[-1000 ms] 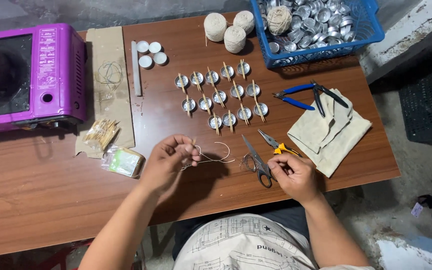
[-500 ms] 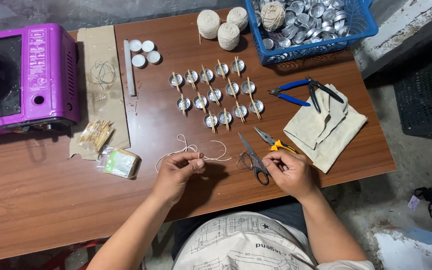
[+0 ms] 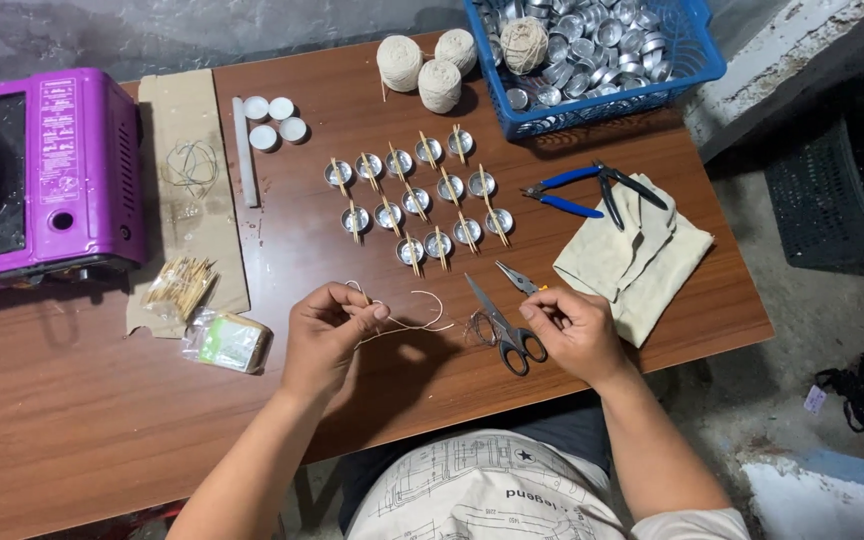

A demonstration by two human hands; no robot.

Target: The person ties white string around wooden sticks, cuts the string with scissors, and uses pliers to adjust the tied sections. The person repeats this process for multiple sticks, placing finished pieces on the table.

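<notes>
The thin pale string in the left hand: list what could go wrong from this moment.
1. The thin pale string trails loose in loops across the brown wooden table from the left hand; it might snag the black-handled scissors lying beside it.
2. The right hand rests close to the scissors and the small orange-handled pliers; a quick move may knock them.
3. The rows of small metal cups with wooden sticks sit just beyond; dragged string could topple them.

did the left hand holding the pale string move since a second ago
Yes. The left hand, pinching the pale string, has drawn back from the rows of small metal cups toward the near edge of the brown wooden table.
</notes>
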